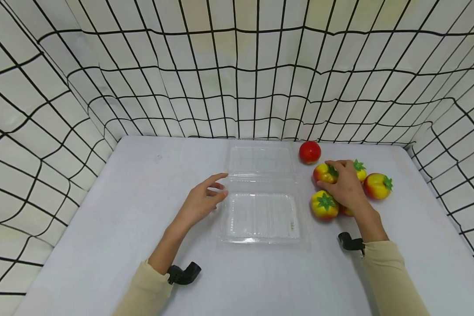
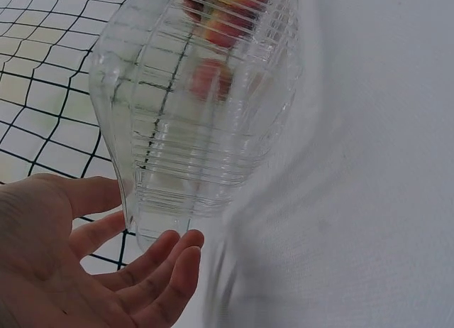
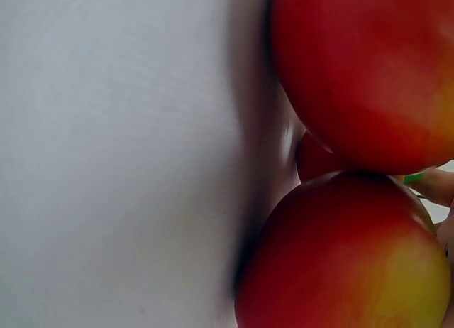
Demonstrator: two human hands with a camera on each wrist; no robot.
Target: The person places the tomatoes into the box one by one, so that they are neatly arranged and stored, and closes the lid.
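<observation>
My right hand (image 1: pixel 345 184) reaches in among several red-and-yellow fruits with green leafy tops. Its thumb and fingers curl round one such fruit (image 1: pixel 323 174) at the upper left of the group. Just below the thumb is another fruit (image 1: pixel 324 205). Close up in the right wrist view, two fruits (image 3: pixel 344 257) hide most of that hand. A clear plastic clamshell box (image 1: pixel 262 217) lies opened flat on the table, its lid (image 1: pixel 260 159) to the back. At the box's left edge is my left hand (image 1: pixel 200 202), fingers loosely spread with nothing in them.
A round red fruit (image 1: pixel 310 152) sits behind the group, right of the lid. More red-and-yellow fruits (image 1: pixel 377 186) lie right of the right hand. White sheeting with a black wire grid (image 1: pixel 237 70) walls the white table (image 1: pixel 122 197) at the back and sides.
</observation>
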